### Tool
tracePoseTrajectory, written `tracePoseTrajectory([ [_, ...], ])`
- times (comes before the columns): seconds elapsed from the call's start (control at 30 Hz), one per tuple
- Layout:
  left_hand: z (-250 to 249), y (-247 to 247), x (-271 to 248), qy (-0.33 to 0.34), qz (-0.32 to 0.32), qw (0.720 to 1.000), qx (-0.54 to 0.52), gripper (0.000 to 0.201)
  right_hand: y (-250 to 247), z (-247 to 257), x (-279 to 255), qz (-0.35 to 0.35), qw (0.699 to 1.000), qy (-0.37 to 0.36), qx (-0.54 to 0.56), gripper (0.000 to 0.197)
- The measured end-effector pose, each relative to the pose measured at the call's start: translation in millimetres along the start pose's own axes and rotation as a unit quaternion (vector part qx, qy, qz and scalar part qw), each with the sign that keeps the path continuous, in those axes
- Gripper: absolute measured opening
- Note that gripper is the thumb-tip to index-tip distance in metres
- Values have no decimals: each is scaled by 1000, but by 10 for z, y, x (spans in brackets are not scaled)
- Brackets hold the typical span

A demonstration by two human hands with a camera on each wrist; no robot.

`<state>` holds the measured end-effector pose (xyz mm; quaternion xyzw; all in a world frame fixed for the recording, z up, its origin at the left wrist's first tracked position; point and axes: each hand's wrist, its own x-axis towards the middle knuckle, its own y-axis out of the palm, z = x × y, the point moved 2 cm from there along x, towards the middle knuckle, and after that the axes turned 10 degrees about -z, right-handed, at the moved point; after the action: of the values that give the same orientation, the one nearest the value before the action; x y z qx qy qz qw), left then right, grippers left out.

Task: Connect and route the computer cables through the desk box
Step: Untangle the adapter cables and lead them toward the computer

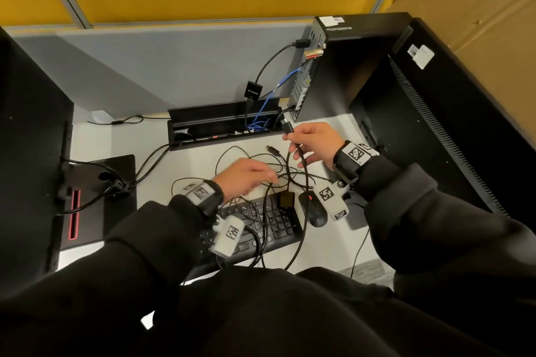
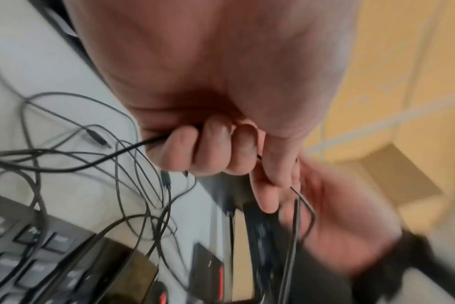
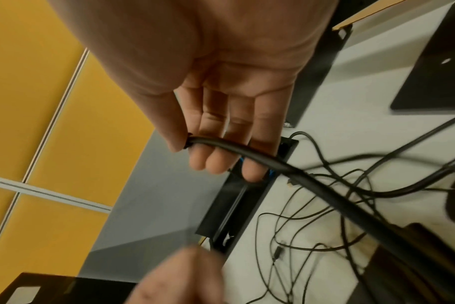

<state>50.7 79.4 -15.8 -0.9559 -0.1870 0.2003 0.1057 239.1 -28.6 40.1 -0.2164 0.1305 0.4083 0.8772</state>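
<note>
My right hand (image 1: 310, 142) holds a thick black cable (image 1: 304, 166) just behind its plug (image 1: 286, 124), at the right end of the open black desk box (image 1: 203, 122). In the right wrist view the thumb and fingers (image 3: 216, 156) pinch that thick cable (image 3: 299, 174) above the desk box (image 3: 234, 205). My left hand (image 1: 246, 178), blurred, hovers over a tangle of thin black cables (image 1: 232, 153) in front of the box. Its fingers (image 2: 208, 148) are curled round one thin cable (image 2: 133, 147). The small black computer (image 1: 319, 66) stands behind the box.
A keyboard (image 1: 261, 220) and a mouse (image 1: 314, 209) lie near the desk's front edge, with a small dark box (image 1: 287, 199) on the keyboard. Blue network cable (image 1: 262, 107) and an adapter (image 1: 254, 91) hang into the box. Monitors stand at left (image 1: 29, 139) and right (image 1: 435, 124).
</note>
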Motion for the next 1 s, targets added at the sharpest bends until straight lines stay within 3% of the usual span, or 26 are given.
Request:
tracePoseTrajectory([
  [0.13,116,-471,-16,-28,-86,983,-157,26,-199,-275,108,-68,994,-41,-80,22],
  [0.2,172,-646,-8,-27,-125,960,-251,25,-201,-369,138,-65,991,-32,-116,25],
  [0.3,247,-843,-29,-42,-208,899,-383,23,-126,-439,117,34,993,85,-74,38],
  [0.4,336,-894,-97,-54,-274,875,-396,21,-13,-570,89,143,973,165,-71,63],
  [0.5,418,-855,-134,-86,-354,844,-395,25,110,-691,39,246,943,160,-158,80],
  [0.57,510,-833,-177,-134,-425,806,-389,26,204,-740,-12,310,913,146,-220,77],
  [0.63,679,-810,-230,-192,-487,762,-382,31,307,-805,-48,325,894,126,-281,69],
  [0.67,765,-825,-262,-222,-504,756,-354,34,380,-853,-56,323,889,119,-302,66],
  [0.77,911,-804,-397,-324,-502,788,-152,46,620,-973,-134,361,858,131,-341,52],
  [0.83,967,-753,-470,-382,-534,753,40,62,712,-918,-166,384,850,132,-336,40],
  [0.87,945,-662,-529,-374,-558,736,84,73,703,-841,-157,375,860,128,-323,35],
  [0.9,882,-579,-569,-323,-582,738,109,78,654,-725,-124,359,875,120,-302,32],
  [0.93,800,-504,-570,-252,-583,765,111,74,591,-597,-61,342,893,102,-274,32],
  [1.0,611,-297,-552,-145,-476,863,87,49,429,-249,61,305,930,66,-193,37],
])
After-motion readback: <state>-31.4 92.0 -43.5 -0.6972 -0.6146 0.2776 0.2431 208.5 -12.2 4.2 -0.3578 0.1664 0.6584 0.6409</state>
